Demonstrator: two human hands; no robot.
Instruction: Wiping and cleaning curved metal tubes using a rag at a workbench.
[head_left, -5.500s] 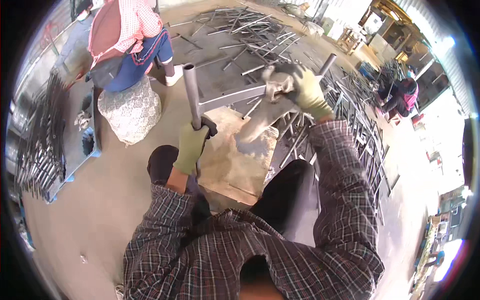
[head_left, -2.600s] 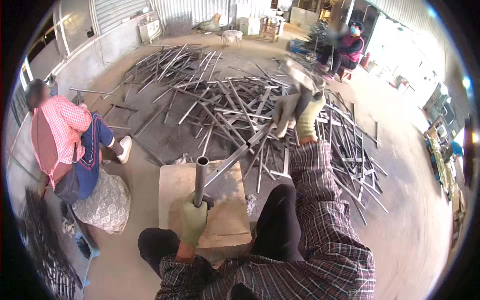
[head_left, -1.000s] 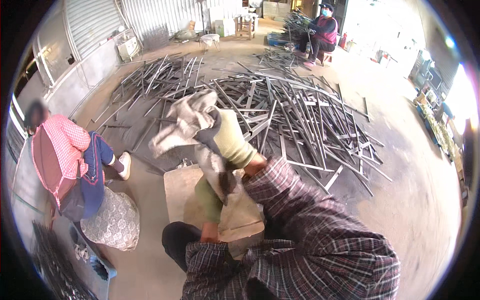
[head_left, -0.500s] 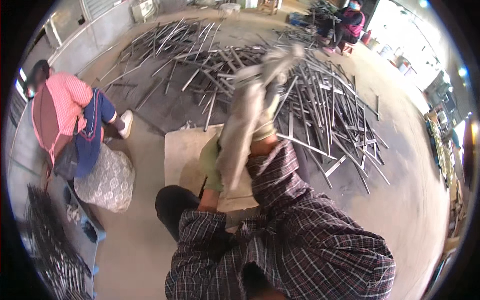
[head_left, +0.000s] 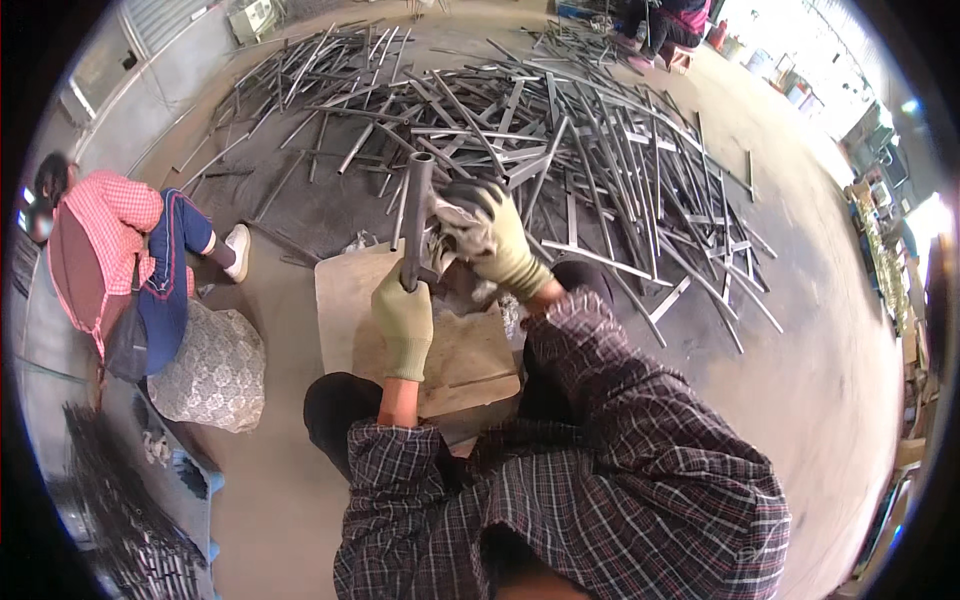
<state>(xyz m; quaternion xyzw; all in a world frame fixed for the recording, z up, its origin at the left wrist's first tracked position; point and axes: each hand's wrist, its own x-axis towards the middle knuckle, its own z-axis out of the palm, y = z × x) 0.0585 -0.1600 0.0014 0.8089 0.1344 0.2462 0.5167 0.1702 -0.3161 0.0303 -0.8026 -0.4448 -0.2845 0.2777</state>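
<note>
A grey metal tube (head_left: 416, 215) stands nearly upright in front of me, its round hollow end at the top. Wrapped round the lower part of it is my left hand (head_left: 402, 318), in a pale green knitted glove. My right hand (head_left: 500, 240), in a similar glove with dark over the fingers, is closed on a crumpled whitish rag (head_left: 462, 228) beside the tube. Whether the rag touches the tube I cannot tell. Below both hands lies a flat tan board (head_left: 345, 310), with worn edges.
Heaped metal tubes (head_left: 600, 180) cover the floor ahead. At the left a seated person in a pink checked top (head_left: 130, 205) is next to a lace-covered seat (head_left: 215, 365). Thin dark rods (head_left: 120, 500) fill a blue-edged container (head_left: 185, 470) at lower left. Another person (head_left: 660, 30) sits far right.
The rag, blurred and stretched across both hands before, is now bunched in my right hand. The tube in my left hand has come into sight. My view has dipped slightly.
</note>
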